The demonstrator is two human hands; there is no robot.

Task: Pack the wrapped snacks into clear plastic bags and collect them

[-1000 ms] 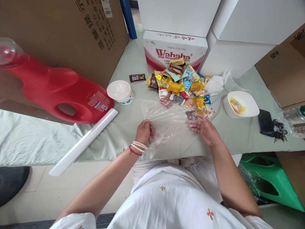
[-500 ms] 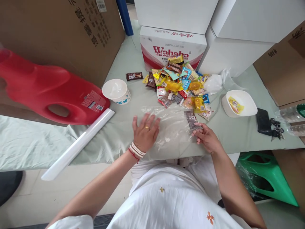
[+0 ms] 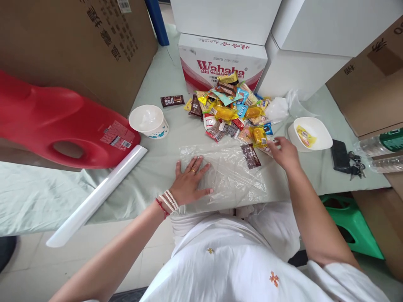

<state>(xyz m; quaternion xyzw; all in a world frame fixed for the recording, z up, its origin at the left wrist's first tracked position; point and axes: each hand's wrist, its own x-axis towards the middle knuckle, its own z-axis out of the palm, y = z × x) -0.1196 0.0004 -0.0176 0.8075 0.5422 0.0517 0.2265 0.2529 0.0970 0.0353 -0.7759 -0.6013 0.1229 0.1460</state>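
Note:
My left hand (image 3: 191, 178) lies flat with fingers spread on a clear plastic bag (image 3: 231, 180) on the table. On the bag's upper right part rests a dark brown snack packet (image 3: 250, 156). My right hand (image 3: 285, 154) is at the right front edge of a heap of wrapped snacks (image 3: 225, 111), fingers apart and slightly bent. Its fingertips are over a pale packet (image 3: 266, 151), partly hidden by the hand, beside a yellow-wrapped snack (image 3: 259, 136). Whether they touch the packet I cannot make out.
A paper tub (image 3: 149, 121) stands left of the heap, a white bowl (image 3: 310, 133) with a yellow packet right. A red jug (image 3: 72, 126) and white tube (image 3: 97, 195) lie left. Boxes (image 3: 220, 63) stand behind. A black case (image 3: 340, 156) and keys (image 3: 357, 167) lie far right.
My right hand has let go of the dark brown packet, which stays on the bag, and moved up and right to the heap. My left hand now presses flatter on the bag. The view has shifted slightly.

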